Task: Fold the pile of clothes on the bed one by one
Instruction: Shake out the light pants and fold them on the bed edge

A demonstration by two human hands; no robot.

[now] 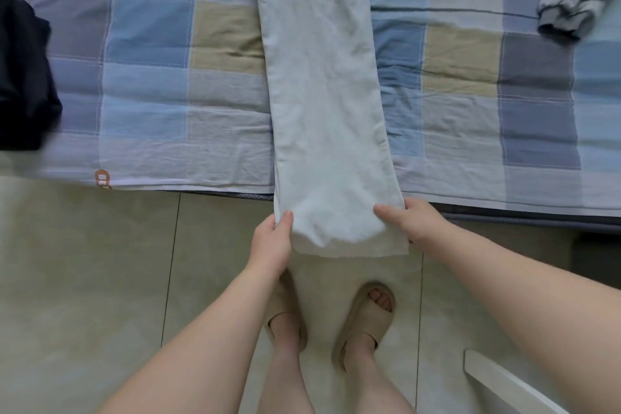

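A long pale white garment (322, 77), folded into a narrow strip, lies across the checked bed cover (151, 77) and hangs over the bed's front edge. My left hand (272, 242) pinches its lower left corner, thumb on top. My right hand (416, 222) grips the lower right edge near the hem, thumb on the cloth and fingers under it. The far end of the garment runs out of view at the top.
A dark navy garment (23, 77) lies at the bed's left edge. A grey sleeve with a ribbed cuff (571, 3) lies at the top right. Below the bed is tiled floor (84, 279), my feet in beige slippers (366, 319), and a white board (504, 383) at the lower right.
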